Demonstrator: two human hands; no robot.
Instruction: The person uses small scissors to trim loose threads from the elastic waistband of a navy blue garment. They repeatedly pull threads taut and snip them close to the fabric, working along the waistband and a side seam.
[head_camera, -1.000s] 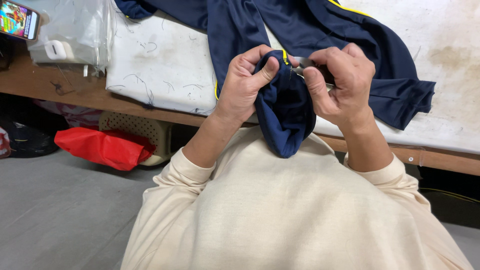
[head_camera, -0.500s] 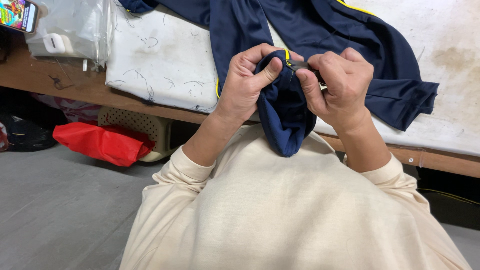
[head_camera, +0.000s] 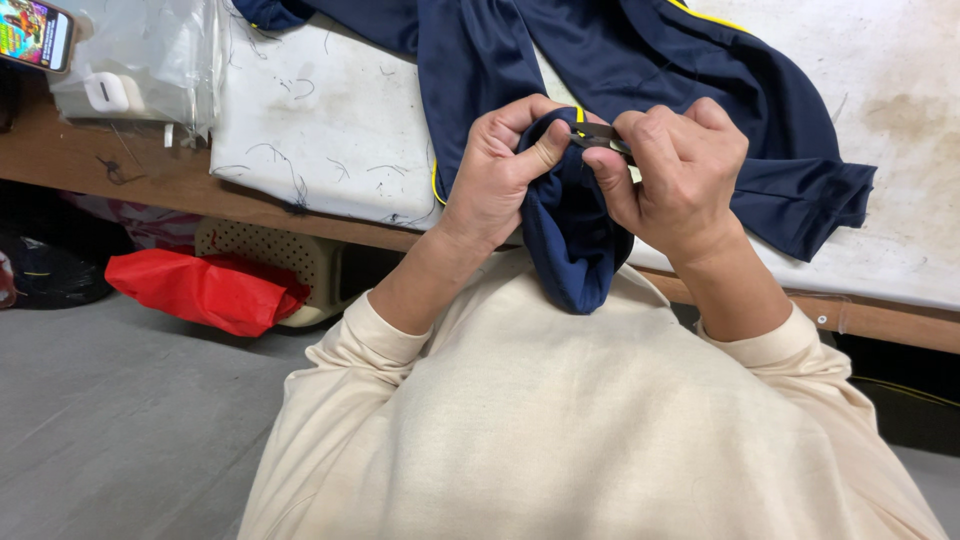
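A navy garment (head_camera: 640, 70) with thin yellow piping lies spread over the white padded table (head_camera: 320, 130), and one end of it hangs down against my chest. My left hand (head_camera: 495, 175) pinches a bunched fold of that fabric between thumb and fingers. My right hand (head_camera: 675, 175) is closed around a small metal snipping tool (head_camera: 598, 134), whose tip touches the fold right beside my left thumb. Both hands sit close together just above the table's near edge.
A phone (head_camera: 35, 35) with a lit screen and a clear plastic bag (head_camera: 150, 50) holding a white charger lie at the table's left end. Under the table are a red bag (head_camera: 200, 290), a perforated beige basket (head_camera: 270, 255) and grey floor (head_camera: 120, 420).
My hands have shifted slightly with the fold; the right hand's tool has moved closer to my left thumb. The garment on the table is unchanged.
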